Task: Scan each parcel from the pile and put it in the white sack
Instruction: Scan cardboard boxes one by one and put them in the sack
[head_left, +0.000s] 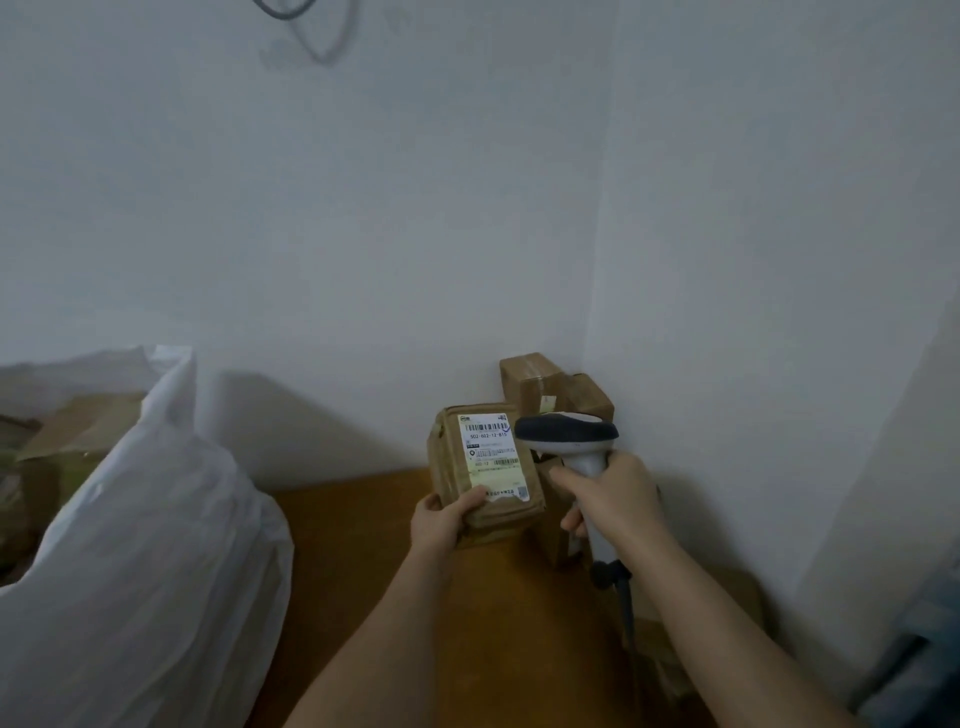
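Left grip holds the parcel by its lower near corner, thumb curled over the front beside the label, fingers hidden behind it. Raised above the counter, the parcel faces the camera, its barcode at the label's top edge. Right grip is wrapped round the handle of the scanner, whose dark head sits at three o'clock of the label, just beside the parcel's upper right corner; a cable hangs from the handle's base. Behind the scanner, at one o'clock of the held parcel, more cardboard boxes are stacked in the corner where the two walls meet. Well apart at nine o'clock stands the white sack, its mouth open, with brown cardboard showing inside near its far rim
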